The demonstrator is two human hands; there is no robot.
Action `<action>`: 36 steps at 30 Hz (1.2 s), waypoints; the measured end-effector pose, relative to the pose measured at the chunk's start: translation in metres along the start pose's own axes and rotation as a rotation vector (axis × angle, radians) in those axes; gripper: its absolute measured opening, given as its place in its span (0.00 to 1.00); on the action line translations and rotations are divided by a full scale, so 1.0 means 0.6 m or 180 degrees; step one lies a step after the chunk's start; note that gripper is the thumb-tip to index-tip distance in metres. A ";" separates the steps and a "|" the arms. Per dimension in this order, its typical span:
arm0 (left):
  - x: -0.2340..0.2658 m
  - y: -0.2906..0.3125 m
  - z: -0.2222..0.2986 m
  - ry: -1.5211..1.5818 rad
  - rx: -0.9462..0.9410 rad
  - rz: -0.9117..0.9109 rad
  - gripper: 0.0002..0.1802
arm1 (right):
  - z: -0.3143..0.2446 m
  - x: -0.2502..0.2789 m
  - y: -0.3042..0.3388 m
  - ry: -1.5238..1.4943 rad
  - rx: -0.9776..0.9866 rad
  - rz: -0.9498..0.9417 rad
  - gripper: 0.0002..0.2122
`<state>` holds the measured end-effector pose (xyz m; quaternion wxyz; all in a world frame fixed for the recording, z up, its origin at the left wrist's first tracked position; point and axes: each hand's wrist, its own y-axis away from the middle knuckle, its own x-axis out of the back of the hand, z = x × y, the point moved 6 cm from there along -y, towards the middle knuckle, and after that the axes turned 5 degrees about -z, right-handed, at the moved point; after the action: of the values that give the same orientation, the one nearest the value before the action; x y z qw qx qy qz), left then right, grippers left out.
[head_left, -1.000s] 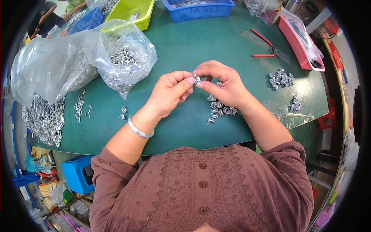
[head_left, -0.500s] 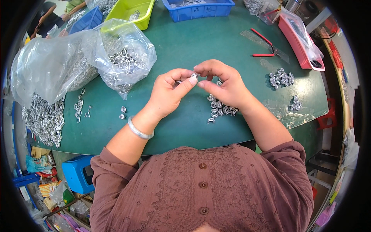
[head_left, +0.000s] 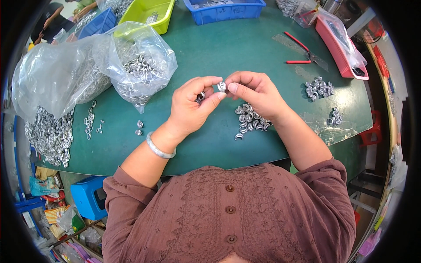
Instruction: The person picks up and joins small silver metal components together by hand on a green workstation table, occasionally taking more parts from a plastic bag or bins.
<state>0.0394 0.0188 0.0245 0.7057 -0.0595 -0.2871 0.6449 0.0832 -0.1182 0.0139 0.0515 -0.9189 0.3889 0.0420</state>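
Between the thumb and forefinger of my left hand (head_left: 190, 103) is a small silvery ring (head_left: 222, 87) with a patterned band. A second dark, shiny ring (head_left: 200, 97) sits against the curled fingers of that hand. My right hand (head_left: 258, 94) is pinched at the patterned ring's right side; what its fingertips hold, if anything, is hidden. On the table just below my right hand lies a pile of curved silvery pieces (head_left: 250, 120). Two small silvery pieces (head_left: 139, 128) rest left of my left wrist, which wears a pale bangle (head_left: 160, 148).
Clear plastic bags (head_left: 144, 65) of silvery rings and a large loose heap (head_left: 50, 136) stand at the left. Red-handled pliers (head_left: 302, 52) lie at the far right, by a pink basket (head_left: 340, 48). Green (head_left: 164, 22) and blue (head_left: 228, 15) trays line the far side.
The patterned ring has turned to show its band. My right hand has lowered slightly, its fingers closing toward the thumb. The second ring in my left hand shows more fully.
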 end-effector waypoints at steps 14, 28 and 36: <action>-0.004 0.000 0.010 -0.0079 -0.0323 -0.0020 0.17 | -0.002 -0.004 0.001 -0.0235 0.0054 -0.0160 0.06; -0.009 0.005 -0.019 0.0650 0.0739 -0.0384 0.08 | -0.033 -0.009 0.004 0.1172 0.0963 -0.0034 0.02; -0.016 0.003 -0.018 0.0985 0.0657 -0.0273 0.08 | -0.049 -0.014 0.008 0.1689 0.1540 -0.0036 0.05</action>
<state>0.0428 0.0134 0.0115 0.7707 -0.0730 -0.1098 0.6234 0.0747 -0.1192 0.0439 0.1649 -0.8611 0.3823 -0.2916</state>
